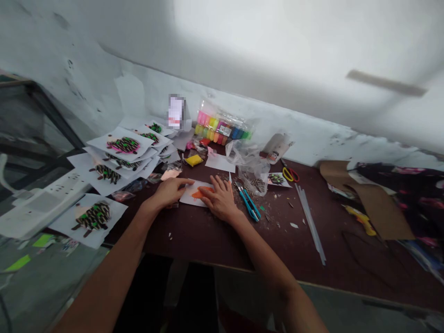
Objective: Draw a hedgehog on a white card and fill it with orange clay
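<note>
A small white sheet point(189, 196) lies flat on the dark table, with a flat orange shape point(197, 194) on it. My right hand point(222, 199) lies over the sheet's right side, fingers spread, its fingertips touching the orange shape and partly covering it. At the sheet's left edge rests my left hand point(169, 190), with thumb and fingers apart and nothing held between them. An orange piece stands partly hidden behind my right hand.
Stacked hedgehog pictures point(123, 144) sit at the left beside a white power strip point(45, 203). A teal cutter point(250, 203), red-and-yellow scissors point(290, 174), clear sticks point(311, 224) and a plastic bag point(248, 162) lie rightward. Coloured clay packs point(222, 127) lean by the wall.
</note>
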### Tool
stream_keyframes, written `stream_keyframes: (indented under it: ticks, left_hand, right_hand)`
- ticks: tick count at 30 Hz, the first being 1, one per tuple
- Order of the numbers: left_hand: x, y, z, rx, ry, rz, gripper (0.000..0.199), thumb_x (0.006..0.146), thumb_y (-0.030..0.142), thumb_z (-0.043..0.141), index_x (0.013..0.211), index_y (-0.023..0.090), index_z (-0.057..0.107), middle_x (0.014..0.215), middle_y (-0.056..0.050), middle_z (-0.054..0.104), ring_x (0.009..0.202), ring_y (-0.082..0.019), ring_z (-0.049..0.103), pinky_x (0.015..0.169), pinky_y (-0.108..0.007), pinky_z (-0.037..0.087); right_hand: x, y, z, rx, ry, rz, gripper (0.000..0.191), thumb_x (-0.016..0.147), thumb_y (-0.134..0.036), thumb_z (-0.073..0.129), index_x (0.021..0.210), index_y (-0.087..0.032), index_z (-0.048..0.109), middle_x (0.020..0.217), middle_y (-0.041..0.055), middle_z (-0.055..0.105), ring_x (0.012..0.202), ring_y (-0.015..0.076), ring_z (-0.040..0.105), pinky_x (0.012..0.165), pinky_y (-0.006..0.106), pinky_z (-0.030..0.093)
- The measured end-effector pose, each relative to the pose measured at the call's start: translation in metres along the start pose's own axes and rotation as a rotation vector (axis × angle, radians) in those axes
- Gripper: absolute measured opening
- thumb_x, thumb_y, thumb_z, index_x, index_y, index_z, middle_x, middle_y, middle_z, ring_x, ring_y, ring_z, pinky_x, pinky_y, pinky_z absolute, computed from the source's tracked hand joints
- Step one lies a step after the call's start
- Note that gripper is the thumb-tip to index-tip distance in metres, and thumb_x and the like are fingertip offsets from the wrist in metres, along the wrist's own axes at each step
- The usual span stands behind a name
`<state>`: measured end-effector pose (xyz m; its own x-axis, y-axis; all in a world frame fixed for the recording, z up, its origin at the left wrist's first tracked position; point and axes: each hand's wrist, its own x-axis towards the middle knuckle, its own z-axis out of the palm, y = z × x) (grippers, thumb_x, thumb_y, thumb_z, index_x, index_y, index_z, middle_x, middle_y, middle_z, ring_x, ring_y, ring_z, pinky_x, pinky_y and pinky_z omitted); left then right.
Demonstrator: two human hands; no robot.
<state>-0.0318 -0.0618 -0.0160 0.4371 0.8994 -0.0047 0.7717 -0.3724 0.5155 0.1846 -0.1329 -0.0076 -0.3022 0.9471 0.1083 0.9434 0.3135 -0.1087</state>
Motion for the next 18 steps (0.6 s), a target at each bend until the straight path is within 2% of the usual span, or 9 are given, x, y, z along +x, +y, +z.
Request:
stream_keyframes:
  ticks: [7,10,15,18]
  left_hand:
    - [-0.004,0.007,0.0,0.032,0.005,-0.073,0.044,0.085,0.024,0.051,0.124,0.03,0.07,0.096,-0.003,0.076,0.081,-0.021,0.068,0.069,-0.026,0.047]
    - [-0.005,0.008,0.0,0.027,-0.004,-0.094,0.044,0.085,0.024,0.051,0.125,0.03,0.07,0.085,-0.002,0.075,0.072,-0.019,0.065,0.063,-0.025,0.043]
    - [-0.005,0.008,0.001,0.026,0.009,-0.105,0.042,0.087,0.026,0.05,0.124,0.03,0.07,0.08,-0.002,0.073,0.07,-0.018,0.063,0.06,-0.025,0.039]
    - [-0.006,0.008,0.0,-0.004,0.006,-0.091,0.041,0.089,0.039,0.05,0.123,0.029,0.07,0.079,-0.002,0.073,0.071,-0.019,0.064,0.063,-0.025,0.041]
  right_hand:
    - [-0.002,-0.001,0.002,0.005,0.011,0.001,0.039,0.1,-0.048,0.046,0.135,-0.037,0.059,0.161,0.007,0.031,0.149,0.0316,0.023,0.117,0.056,0.02]
    - [0.001,0.001,0.004,0.03,0.015,0.044,0.039,0.101,-0.046,0.045,0.135,-0.036,0.06,0.161,0.0076,0.031,0.149,0.031,0.023,0.117,0.054,0.021]
    - [0.004,0.009,0.007,0.054,0.011,0.083,0.037,0.1,-0.046,0.046,0.134,-0.037,0.06,0.16,0.0053,0.033,0.149,0.0301,0.023,0.117,0.053,0.021]
    - [0.001,0.014,0.005,0.047,0.043,0.085,0.037,0.1,-0.046,0.046,0.133,-0.036,0.061,0.16,0.0064,0.033,0.149,0.0307,0.023,0.116,0.053,0.021]
